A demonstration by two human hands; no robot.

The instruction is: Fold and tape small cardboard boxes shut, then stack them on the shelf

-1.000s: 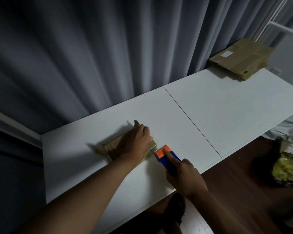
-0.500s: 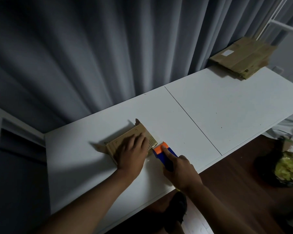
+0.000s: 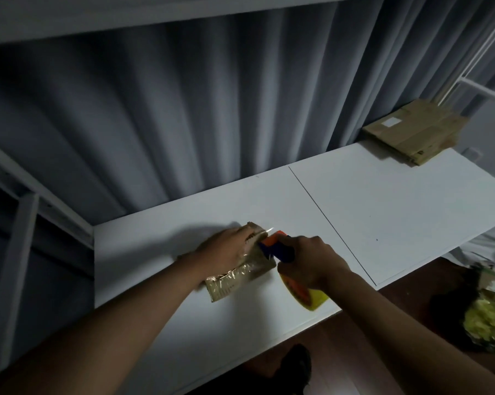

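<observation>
Left hand: laid flat on the small box.
Right hand: clamped round the tape dispenser, at the box's far end.
Box: on the desk.

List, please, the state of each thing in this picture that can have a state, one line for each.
small cardboard box: lying flat on the white table, shiny tape along its top
left hand: pressing down on the box
right hand: gripping the tape dispenser
tape dispenser: at the box's far end, roll toward the person
flattened cardboard pile: lying at the table's far right corner
</observation>
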